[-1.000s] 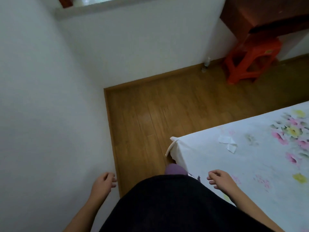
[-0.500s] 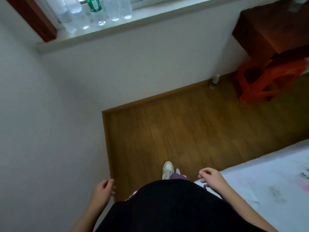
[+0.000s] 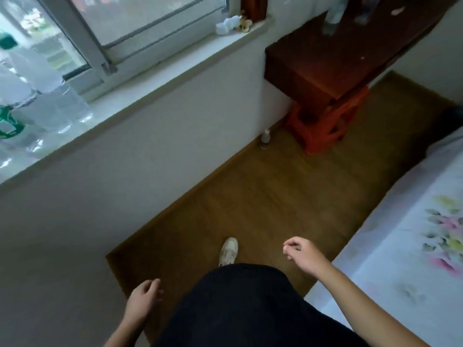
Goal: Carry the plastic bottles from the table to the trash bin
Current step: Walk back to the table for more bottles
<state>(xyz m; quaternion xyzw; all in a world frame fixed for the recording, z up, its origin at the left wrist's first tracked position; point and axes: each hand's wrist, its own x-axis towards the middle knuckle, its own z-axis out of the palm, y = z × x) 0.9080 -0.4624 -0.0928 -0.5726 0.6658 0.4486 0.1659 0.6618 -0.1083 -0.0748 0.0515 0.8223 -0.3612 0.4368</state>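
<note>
Clear plastic bottles (image 3: 37, 96), some with green labels, stand on the white window sill (image 3: 155, 81) at the far left. A dark wooden table (image 3: 333, 63) is at the upper right, and blurred bottle shapes (image 3: 334, 16) stand on its top. My left hand (image 3: 144, 298) hangs low beside my dark shirt, fingers loosely curled and holding nothing. Raised a little over the floor, my right hand (image 3: 304, 257) is also loosely curled and holds nothing. No trash bin is in view.
An orange plastic stool (image 3: 325, 126) sits under the table. A small white bottle (image 3: 266, 137) stands on the wooden floor (image 3: 250, 196) by the wall. A bed with a floral sheet (image 3: 406, 246) fills the right side. My white shoe (image 3: 228, 250) steps forward.
The view has lifted and turned right, bringing the window sill, bottles and table closer. My foot has stepped forward and my right hand has risen away from the bed.
</note>
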